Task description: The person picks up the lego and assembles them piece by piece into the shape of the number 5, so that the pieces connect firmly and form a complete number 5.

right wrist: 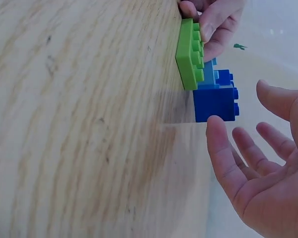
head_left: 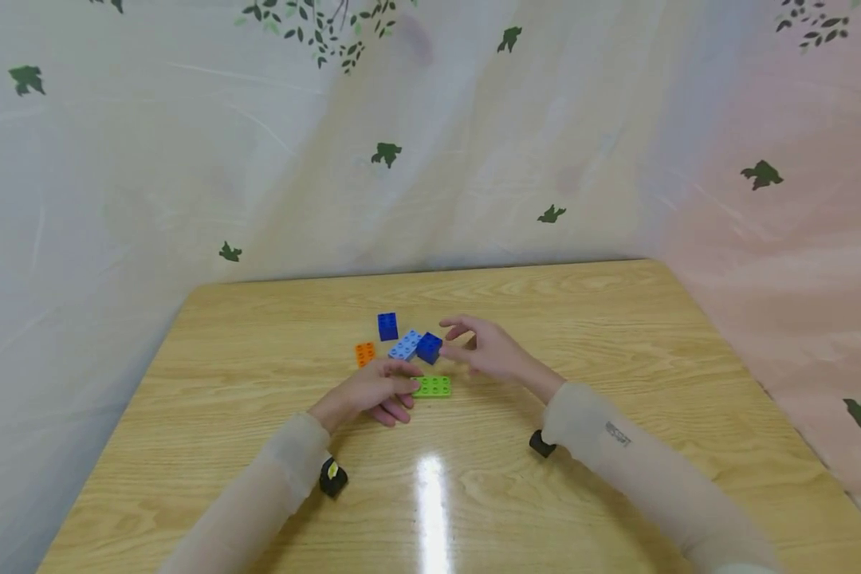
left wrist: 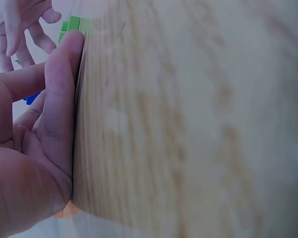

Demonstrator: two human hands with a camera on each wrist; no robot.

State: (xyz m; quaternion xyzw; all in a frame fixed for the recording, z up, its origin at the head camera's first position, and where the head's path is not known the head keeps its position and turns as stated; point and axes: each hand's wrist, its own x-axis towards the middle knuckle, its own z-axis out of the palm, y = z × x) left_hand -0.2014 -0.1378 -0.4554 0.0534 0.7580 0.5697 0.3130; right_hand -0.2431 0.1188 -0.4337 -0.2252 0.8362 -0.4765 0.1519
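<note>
My left hand (head_left: 376, 389) is at the left end of a lime-green building brick (head_left: 432, 387), its fingertips touching it. The brick lies flat with studs up. In the left wrist view, one finger (left wrist: 59, 94) stretches along the wood to the green brick (left wrist: 69, 27). My right hand (head_left: 489, 348) hovers with fingers spread just right of a dark blue brick (head_left: 429, 347). A fingertip nearly meets this blue brick (right wrist: 214, 105) in the right wrist view; contact is unclear. Behind the left hand lie a light blue brick (head_left: 405, 346) and an orange brick (head_left: 364, 354).
Another dark blue brick (head_left: 387, 326) stands farther back on the wooden table (head_left: 574, 311). Pale cloth with leaf prints (head_left: 430, 191) hangs along the table's back edge. Black wrist devices (head_left: 333, 477) are strapped beneath both sleeves.
</note>
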